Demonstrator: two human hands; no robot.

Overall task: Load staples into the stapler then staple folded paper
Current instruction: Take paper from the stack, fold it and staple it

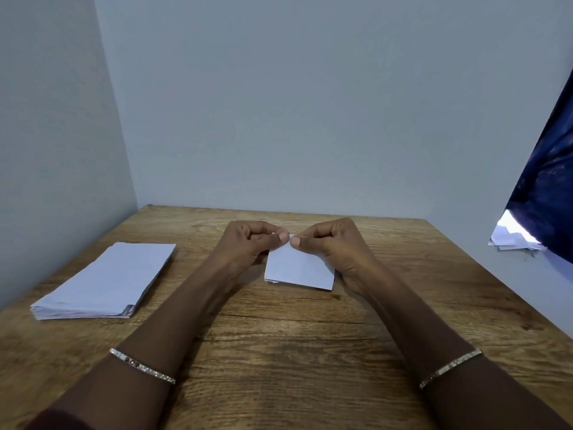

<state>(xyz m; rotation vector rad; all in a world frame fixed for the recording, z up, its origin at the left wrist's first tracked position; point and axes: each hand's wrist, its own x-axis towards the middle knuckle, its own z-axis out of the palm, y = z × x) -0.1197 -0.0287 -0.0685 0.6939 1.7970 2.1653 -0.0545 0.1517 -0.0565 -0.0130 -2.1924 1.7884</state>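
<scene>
1. Centre of the frame: both hands meet over the wooden table point(279, 352), and between them is the folded paper point(299, 270), a small white piece with layered edges showing at its lower left corner.
2. The left hand point(248, 240) has its fingers curled in, thumb pressed on the paper's top edge. That's a pinch grip.
3. The right hand point(331, 246) mirrors it, fingers curled and thumb on the same top edge, the two thumb tips almost touching.
4. The paper slopes down toward the camera from that pinch. Whether its lower edge touches the table I cannot tell.
5. In the way: the right hand covers the paper's right side, and the curled fingers hide whatever lies behind its top edge.
6. Left of the frame, well apart from the hands: a stack of white paper point(105, 280) lies flat on the table, its edges slightly uneven.
7. Both forearms run in from the bottom corners, each wearing a thin sparkly bracelet, the left point(141, 366) and the right point(449, 367).
8. Far right edge: a dark blue cloth point(548, 181) hangs down, with white paper scraps point(511, 235) poking out beneath it, past the table's edge.
9. Behind it all are plain pale walls point(310, 103) that meet in a corner at the upper left.
</scene>
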